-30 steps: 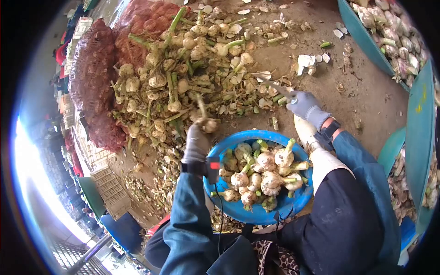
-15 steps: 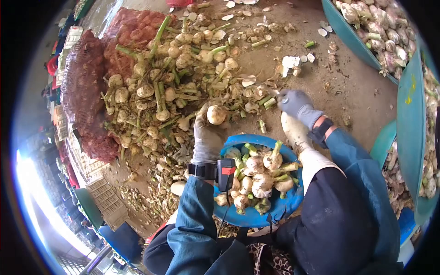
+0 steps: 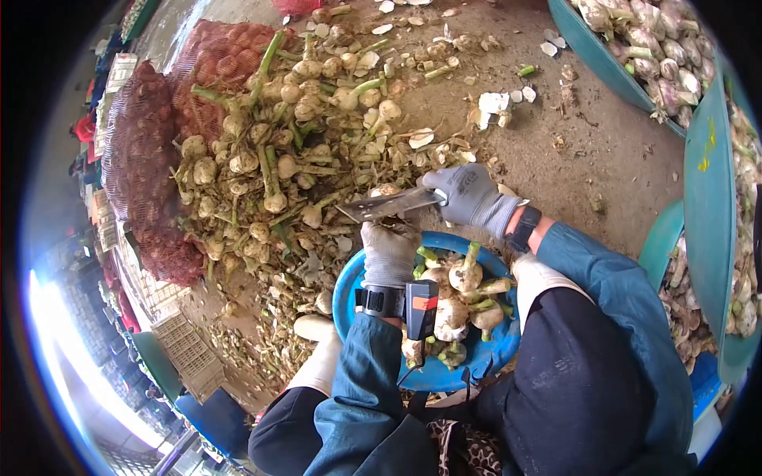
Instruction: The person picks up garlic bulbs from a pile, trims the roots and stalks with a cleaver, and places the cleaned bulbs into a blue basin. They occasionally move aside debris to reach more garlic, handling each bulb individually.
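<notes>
In the head view my right hand (image 3: 475,194), gloved in grey, grips a knife (image 3: 389,206) with a broad, dirty metal blade. The blade points left and lies across the front of my left hand (image 3: 390,247), also gloved. Past the blade's upper edge shows part of a garlic bulb (image 3: 386,190), held in my left hand; the blade hides the fingers and most of the bulb. Below my hands a blue basin (image 3: 343,295) holds several garlic bulbs (image 3: 451,313) with short green stems. A heap of long-stemmed garlic (image 3: 274,163) lies ahead and to the left.
Mesh sacks (image 3: 143,151) stand behind the heap at left. Teal tubs (image 3: 706,214) of garlic line the right side. Stem cuttings and peel litter the concrete floor (image 3: 603,151). A plastic crate (image 3: 186,353) sits at lower left. My knees flank the basin.
My right hand has swung left, bringing the knife blade across the bulb. My left hand has shifted right and slightly down with the bulb, its wrist now over the basin's left part.
</notes>
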Action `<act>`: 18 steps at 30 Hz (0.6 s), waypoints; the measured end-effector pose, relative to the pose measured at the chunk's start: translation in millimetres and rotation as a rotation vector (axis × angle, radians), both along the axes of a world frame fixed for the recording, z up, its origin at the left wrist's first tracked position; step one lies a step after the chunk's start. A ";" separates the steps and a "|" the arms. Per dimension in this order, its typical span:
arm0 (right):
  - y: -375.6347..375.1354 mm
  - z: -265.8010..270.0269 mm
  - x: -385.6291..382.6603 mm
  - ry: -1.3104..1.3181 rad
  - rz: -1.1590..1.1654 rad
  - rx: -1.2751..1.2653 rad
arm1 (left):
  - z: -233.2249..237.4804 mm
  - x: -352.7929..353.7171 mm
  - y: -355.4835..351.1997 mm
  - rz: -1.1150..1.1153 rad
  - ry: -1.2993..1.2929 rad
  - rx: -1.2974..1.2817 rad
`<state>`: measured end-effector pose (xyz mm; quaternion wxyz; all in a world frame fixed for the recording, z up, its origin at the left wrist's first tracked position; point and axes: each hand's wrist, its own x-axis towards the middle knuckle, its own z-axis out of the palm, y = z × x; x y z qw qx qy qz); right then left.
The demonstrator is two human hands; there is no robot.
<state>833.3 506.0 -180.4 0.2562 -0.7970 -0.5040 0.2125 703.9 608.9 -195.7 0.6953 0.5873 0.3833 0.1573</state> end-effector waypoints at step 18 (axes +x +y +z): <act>-20.2 -28.3 23.7 0.336 -0.300 -0.564 | -2.0 -9.5 151.1 -0.969 1.549 1.300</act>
